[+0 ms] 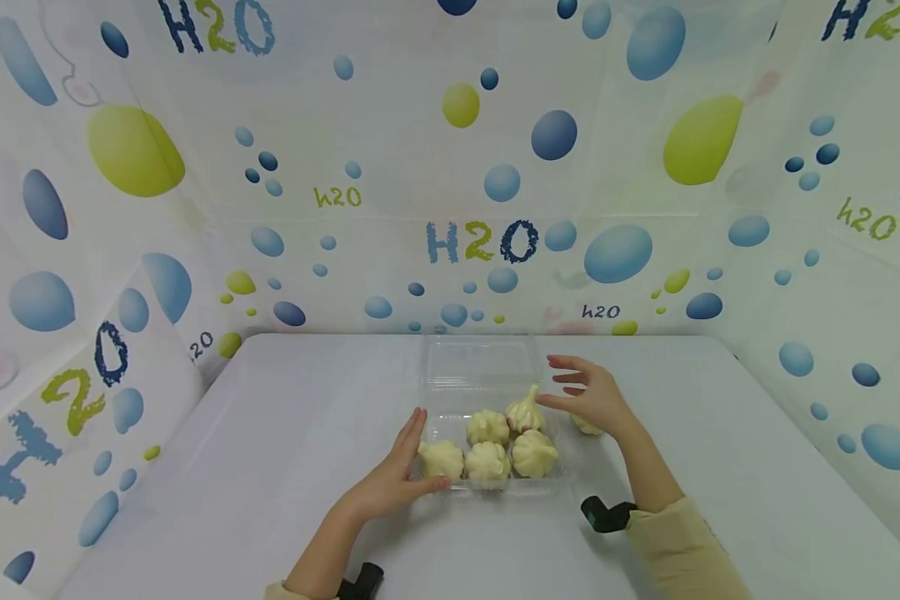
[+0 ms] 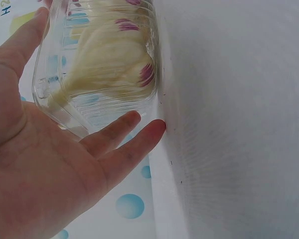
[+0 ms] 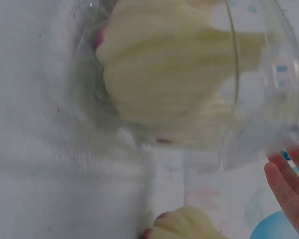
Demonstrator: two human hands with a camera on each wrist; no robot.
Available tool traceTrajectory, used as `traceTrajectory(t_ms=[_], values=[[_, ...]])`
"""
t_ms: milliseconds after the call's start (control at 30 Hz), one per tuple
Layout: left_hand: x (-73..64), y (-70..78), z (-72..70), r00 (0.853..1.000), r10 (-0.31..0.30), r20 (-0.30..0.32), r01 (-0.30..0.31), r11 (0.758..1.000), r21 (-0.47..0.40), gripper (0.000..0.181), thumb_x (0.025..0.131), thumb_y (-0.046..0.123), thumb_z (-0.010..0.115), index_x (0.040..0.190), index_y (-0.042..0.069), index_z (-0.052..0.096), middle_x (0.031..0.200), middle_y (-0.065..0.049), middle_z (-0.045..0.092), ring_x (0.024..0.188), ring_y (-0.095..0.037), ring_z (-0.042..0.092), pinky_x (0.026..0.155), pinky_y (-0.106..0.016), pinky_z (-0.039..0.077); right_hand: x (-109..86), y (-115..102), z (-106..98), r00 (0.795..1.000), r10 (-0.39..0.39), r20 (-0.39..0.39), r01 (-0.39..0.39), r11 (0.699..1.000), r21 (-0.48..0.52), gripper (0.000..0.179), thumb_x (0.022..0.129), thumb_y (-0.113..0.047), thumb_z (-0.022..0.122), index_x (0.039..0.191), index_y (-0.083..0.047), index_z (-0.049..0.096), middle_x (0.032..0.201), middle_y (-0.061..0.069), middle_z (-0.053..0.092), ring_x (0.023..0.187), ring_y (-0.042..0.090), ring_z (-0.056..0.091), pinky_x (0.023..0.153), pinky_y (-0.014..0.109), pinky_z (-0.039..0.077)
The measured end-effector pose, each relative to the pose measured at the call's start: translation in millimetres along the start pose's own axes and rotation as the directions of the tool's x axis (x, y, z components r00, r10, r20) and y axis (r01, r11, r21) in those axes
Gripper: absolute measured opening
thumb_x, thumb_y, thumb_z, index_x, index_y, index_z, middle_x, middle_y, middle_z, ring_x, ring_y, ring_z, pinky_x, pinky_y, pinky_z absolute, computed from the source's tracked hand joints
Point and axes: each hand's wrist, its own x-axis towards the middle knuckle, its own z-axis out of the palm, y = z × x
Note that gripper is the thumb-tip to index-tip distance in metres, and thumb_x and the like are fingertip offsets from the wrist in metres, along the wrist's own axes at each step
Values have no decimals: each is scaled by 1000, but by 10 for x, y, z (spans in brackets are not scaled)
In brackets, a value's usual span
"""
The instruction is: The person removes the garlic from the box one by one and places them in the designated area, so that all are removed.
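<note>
A clear plastic clamshell box (image 1: pixel 450 408) holds several pale garlic bulbs (image 1: pixel 487 461). At its back right, one garlic bulb (image 1: pixel 523 414) has its stem pointing up. My left hand (image 1: pixel 390 483) lies along the box's left side and front corner, its fingers extended; the left wrist view shows the palm beside the clear wall (image 2: pixel 60 99). Over the box's right edge hovers my right hand (image 1: pixel 600 402), fingers spread, its thumb close to the upright bulb's stem. Another garlic bulb (image 1: pixel 587 425) is outside the box, partly hidden behind that hand.
The box's transparent lid (image 1: pixel 480 362) is folded back toward the wall. A white tabletop (image 1: pixel 300 417) extends around the box. Behind it hangs a sheet (image 1: pixel 390 250) printed with blue and green drops. Dark wrist cameras (image 1: pixel 606 514) are worn on both arms.
</note>
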Motion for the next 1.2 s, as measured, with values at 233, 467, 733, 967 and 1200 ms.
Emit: traceTrajectory(t_ms=[233, 467, 733, 967, 1200], values=[[12, -5, 0, 1000, 0, -2, 0, 1000, 11, 100, 82, 36, 67, 147, 14, -6, 152, -12, -9, 137, -34, -2, 100, -58, 25, 28, -46, 109, 999, -16, 32, 15, 999, 37, 68, 71, -28, 79, 130, -9, 50, 130, 13, 50, 110, 33, 53, 91, 44, 44], [6, 3, -2, 1000, 20, -5, -20, 1000, 21, 99, 82, 35, 67, 147, 12, -4, 152, -15, -8, 137, -37, 0, 98, -59, 27, 53, -114, 225, 998, -13, 53, 9, 998, 63, 69, 70, -30, 80, 130, -11, 50, 130, 11, 50, 111, 32, 52, 92, 45, 43], [10, -12, -6, 1000, 12, -2, -12, 1000, 10, 99, 83, 37, 66, 147, 13, -4, 152, -14, -9, 137, -37, 0, 98, -59, 27, 87, -155, 364, 997, -2, 82, -5, 996, 88, 69, 69, -28, 81, 129, -10, 51, 131, 9, 50, 112, 34, 52, 93, 47, 41], [1, -7, -6, 1000, 7, -1, -7, 1000, 2, 98, 83, 36, 67, 147, 14, -4, 152, -13, -9, 137, -37, -1, 99, -59, 26, 109, -184, 492, 995, -21, 98, 10, 993, 116, 67, 70, -24, 80, 128, -8, 51, 129, 12, 51, 111, 34, 52, 93, 45, 42], [4, -9, -8, 1000, 9, 0, -9, 1000, 3, 99, 82, 37, 67, 148, 13, -4, 152, -13, -9, 137, -37, -1, 99, -59, 26, 107, -182, 597, 992, -3, 123, -9, 995, 96, 70, 67, -31, 82, 127, -13, 53, 129, 8, 51, 111, 29, 53, 92, 44, 43]])
